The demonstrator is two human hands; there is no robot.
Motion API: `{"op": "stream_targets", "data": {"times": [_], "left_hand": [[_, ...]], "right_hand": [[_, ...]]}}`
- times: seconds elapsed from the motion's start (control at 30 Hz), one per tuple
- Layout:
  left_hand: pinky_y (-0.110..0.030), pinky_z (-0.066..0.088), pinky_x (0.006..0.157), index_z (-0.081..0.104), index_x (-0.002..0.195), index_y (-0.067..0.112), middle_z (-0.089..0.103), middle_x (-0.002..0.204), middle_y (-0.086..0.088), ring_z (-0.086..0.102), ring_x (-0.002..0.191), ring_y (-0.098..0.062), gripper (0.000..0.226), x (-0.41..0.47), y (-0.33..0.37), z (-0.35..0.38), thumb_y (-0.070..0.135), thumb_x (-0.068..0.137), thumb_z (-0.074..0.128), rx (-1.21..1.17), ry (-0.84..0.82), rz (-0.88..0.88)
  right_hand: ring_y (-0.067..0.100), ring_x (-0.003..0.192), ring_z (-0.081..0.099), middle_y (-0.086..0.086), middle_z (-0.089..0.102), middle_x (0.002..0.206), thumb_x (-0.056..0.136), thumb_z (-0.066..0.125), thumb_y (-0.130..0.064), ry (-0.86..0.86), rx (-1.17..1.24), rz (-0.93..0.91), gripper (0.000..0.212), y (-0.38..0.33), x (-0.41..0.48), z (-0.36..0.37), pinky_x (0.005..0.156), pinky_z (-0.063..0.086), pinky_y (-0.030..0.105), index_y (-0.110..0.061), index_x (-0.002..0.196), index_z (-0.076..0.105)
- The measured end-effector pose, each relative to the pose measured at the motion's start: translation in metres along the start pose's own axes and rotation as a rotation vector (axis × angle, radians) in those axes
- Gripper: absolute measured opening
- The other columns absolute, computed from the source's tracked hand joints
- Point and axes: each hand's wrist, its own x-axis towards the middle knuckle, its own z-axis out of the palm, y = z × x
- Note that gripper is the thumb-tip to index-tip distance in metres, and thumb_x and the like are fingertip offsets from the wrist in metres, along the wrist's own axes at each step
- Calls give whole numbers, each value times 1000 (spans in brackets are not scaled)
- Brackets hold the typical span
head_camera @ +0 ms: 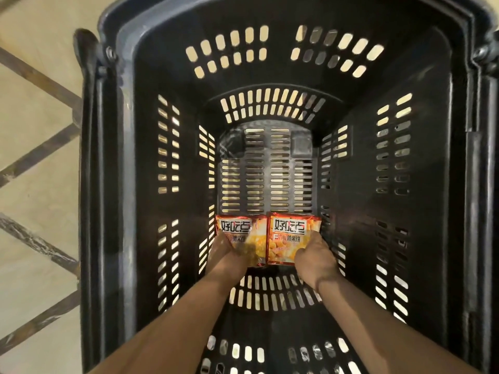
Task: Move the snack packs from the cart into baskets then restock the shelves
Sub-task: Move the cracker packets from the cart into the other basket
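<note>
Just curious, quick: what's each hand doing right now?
Left hand: holding the left snack pack.
Right hand: holding the right snack pack.

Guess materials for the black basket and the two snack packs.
Basket looks moulded hard plastic, black, semi-gloss: uniform slots, soft highlights. Left snack pack and right snack pack: probably glossy printed film, plastic or foil-lined; crinkled edges, glare.

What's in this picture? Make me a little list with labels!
basket: black, slotted, seen from above
left hand: holds left pack
right hand: holds right pack
packs: side by side, faces up, deep in the basket
outside: tiled floor on the left
</note>
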Motion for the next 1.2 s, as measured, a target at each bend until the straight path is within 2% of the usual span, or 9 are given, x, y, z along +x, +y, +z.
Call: {"op": "stream_targets", "data": {"times": [0.07, 0.2, 0.3, 0.4, 0.47, 0.67, 0.9, 1.03, 1.2], "left_hand": [[-37, 46, 100, 46, 140, 33, 53, 139, 6, 52, 125, -15, 45, -3, 2, 1, 23, 98, 60, 146, -14, -21], [-49, 21, 127, 17, 164, 19, 10, 171, -4, 9, 158, -25, 84, -11, 6, 3, 2, 90, 55, 353, -78, -56], [-45, 38, 119, 34, 155, 18, 40, 157, -4, 39, 146, -24, 68, -28, 14, -5, 4, 93, 56, 356, -88, 15], [-41, 50, 108, 53, 135, 22, 59, 132, 1, 57, 124, -19, 39, -58, 23, -26, 12, 97, 58, 310, -40, 178], [-43, 47, 111, 52, 138, 26, 56, 138, 4, 53, 131, -19, 41, -84, 34, -46, 23, 98, 60, 342, 20, 331], [-46, 6, 128, 8, 164, 27, 7, 172, 0, 3, 159, -24, 74, -193, 100, -115, 51, 104, 43, 917, 244, 665], [-55, -10, 125, 3, 165, 26, -8, 173, -8, -11, 158, -33, 78, -374, 146, -170, 60, 103, 38, 1215, 383, 847], [-56, -5, 127, 12, 164, 24, -3, 173, -9, -7, 158, -33, 79, -482, 158, -192, 58, 101, 45, 1229, 447, 967], [-53, -7, 127, 19, 163, 25, -1, 173, -8, -3, 159, -31, 75, -594, 159, -204, 53, 100, 49, 1143, 526, 1056]], "right_hand": [[26, 108, 64, 9, 60, 124, 101, 45, -8, -15, -19, 10, 41, -2, -3, -3, 70, 52, 29, -14, 141, 40], [24, 101, 66, 9, 62, 118, 101, 44, -13, -77, -76, 24, 44, -8, -15, -13, 63, 51, 28, -14, 145, 36], [23, 100, 67, 5, 62, 121, 99, 48, -21, -116, -113, -38, 49, -12, -36, -23, 72, 56, 33, -17, 146, 35], [24, 119, 59, 4, 59, 131, 97, 54, -23, -31, -223, -226, 52, -19, -67, -41, 103, 50, 43, -17, 146, 39], [24, 132, 49, 3, 52, 142, 98, 56, -29, 50, -331, -366, 59, -28, -93, -58, 115, 38, 43, -19, 151, 34], [27, 152, 20, 9, 30, 161, 99, 57, -37, 307, -615, -729, 69, -60, -192, -124, 126, 9, 46, -26, 158, 24], [36, 143, 42, 17, 50, 150, 78, 80, -41, 511, -655, -787, 69, -69, -355, -213, 118, 30, 57, -24, 141, 59], [31, 152, 25, 12, 36, 160, 90, 67, -44, 551, -561, -819, 67, -57, -458, -263, 124, 13, 49, -29, 151, 44], [27, 152, 21, 7, 35, 160, 93, 60, -47, 642, -454, -835, 68, -23, -558, -307, 126, 13, 46, -31, 154, 36]]}}
